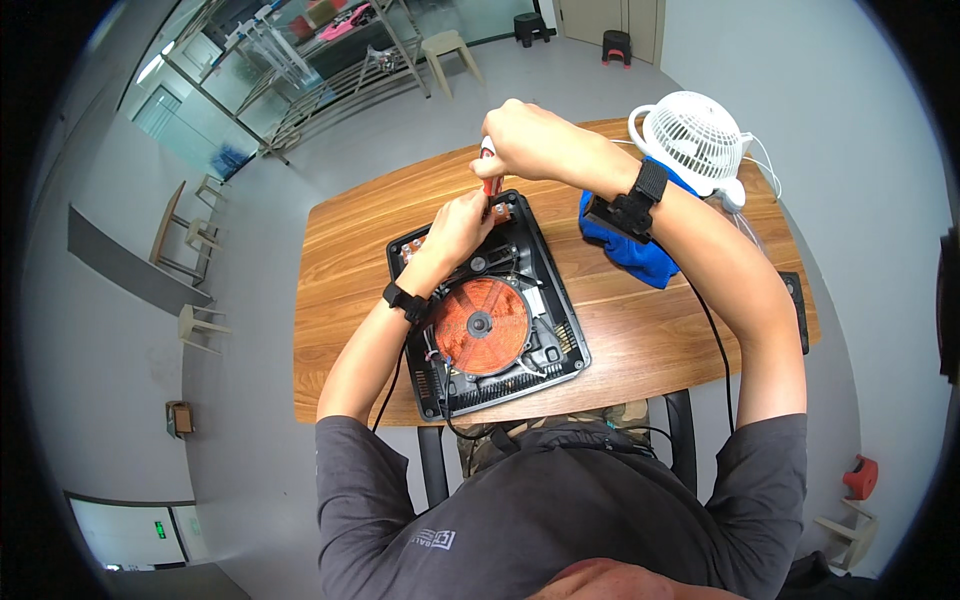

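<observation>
Seen from above, the left hand [462,222] rests on the far end of an opened induction cooker [487,308] lying on a wooden table [340,250], fingers curled close at the tip of a red-handled screwdriver [490,178]. The tool stands nearly upright, its shaft pointing down into the cooker's far edge. The right hand [530,140], directly above, is wrapped tight round the handle. The copper coil [481,325] lies nearer the person. Right of the cooker sit a blue cloth [625,250] and a white fan [695,140].
</observation>
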The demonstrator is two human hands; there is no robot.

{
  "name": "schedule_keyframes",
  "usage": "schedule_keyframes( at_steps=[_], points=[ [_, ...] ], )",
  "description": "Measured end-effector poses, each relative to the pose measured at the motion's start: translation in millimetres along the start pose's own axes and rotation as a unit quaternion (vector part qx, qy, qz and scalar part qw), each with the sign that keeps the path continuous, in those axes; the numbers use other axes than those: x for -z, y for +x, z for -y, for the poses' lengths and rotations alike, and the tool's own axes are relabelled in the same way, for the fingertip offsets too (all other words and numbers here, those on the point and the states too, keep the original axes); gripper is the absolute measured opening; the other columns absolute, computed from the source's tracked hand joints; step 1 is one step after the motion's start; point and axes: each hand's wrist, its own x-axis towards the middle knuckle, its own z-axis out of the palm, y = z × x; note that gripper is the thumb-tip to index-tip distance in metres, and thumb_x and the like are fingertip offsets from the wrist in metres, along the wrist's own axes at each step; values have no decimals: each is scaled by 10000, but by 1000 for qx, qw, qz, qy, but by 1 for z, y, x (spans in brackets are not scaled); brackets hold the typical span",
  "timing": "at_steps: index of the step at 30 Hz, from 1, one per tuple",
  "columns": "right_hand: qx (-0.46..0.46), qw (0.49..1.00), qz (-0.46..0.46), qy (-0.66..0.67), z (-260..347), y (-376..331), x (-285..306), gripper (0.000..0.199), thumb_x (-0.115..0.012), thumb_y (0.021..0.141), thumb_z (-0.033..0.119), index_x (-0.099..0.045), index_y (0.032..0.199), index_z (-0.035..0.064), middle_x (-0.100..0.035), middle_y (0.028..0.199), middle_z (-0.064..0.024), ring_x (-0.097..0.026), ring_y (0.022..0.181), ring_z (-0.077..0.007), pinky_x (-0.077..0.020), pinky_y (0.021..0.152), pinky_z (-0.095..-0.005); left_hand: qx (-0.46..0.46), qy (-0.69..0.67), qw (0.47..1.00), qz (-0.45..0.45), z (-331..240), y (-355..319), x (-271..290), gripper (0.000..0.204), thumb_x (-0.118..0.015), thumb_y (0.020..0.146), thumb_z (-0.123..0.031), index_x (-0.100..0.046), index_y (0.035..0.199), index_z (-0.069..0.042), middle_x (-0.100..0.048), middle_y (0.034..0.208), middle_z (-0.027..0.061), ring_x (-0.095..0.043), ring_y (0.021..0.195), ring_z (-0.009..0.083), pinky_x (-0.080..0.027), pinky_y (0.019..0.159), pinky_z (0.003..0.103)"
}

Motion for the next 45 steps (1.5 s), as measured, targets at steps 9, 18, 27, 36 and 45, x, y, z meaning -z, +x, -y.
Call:
schedule_keyframes(
  at_steps=[9, 18, 27, 36, 45],
  points=[
    [-39, 999, -3, 18, -5, -1, -3, 437, -716, 859, 366, -755, 837, -68, -683, 723, -301, -721, 732, -439, -603, 733, -455, 12, -23, 1000, -1, 5, -2, -4, 307, -710, 895, -96, -558, 1152, -22, -701, 956, 229, -677, 922, 453, -549, 765, 525],
    [-45, 999, -13, 22, -10, -1, -2, 454, -699, 874, 388, -761, 826, -59, -680, 706, -296, -720, 714, -435, -609, 711, -443, 8, -7, 1000, -29, 1, -2, -6, 298, -762, 899, -199, -608, 1095, -36, -696, 909, 168, -699, 843, 384, -553, 728, 465],
    [-54, 998, -12, -18, -27, 5, -6, 451, -691, 885, 396, -767, 812, -42, -689, 702, -274, -721, 719, -422, -609, 716, -446, 1, 63, 997, 46, 21, -5, -4, 325, -763, 877, -203, -690, 1165, -69, -686, 1082, 122, -673, 1015, 363, -561, 864, 453],
    [-82, 996, 16, -32, -41, 23, -22, 427, -687, 862, 381, -765, 791, -34, -692, 709, -271, -719, 710, -422, -610, 709, -447, 3, 27, 994, 102, 30, -4, -14, 289, -744, 871, -133, -742, 1149, -55, -722, 1056, 142, -666, 1053, 361, -544, 933, 446],
    [-66, 997, 7, -32, -53, 35, -36, 391, -682, 855, 347, -768, 774, -26, -685, 687, -264, -714, 686, -411, -609, 694, -444, -12, 25, 994, 106, 35, 0, -16, 294, -753, 844, -111, -747, 1132, -51, -744, 1027, 150, -687, 984, 356, -554, 887, 450]
  ],
)
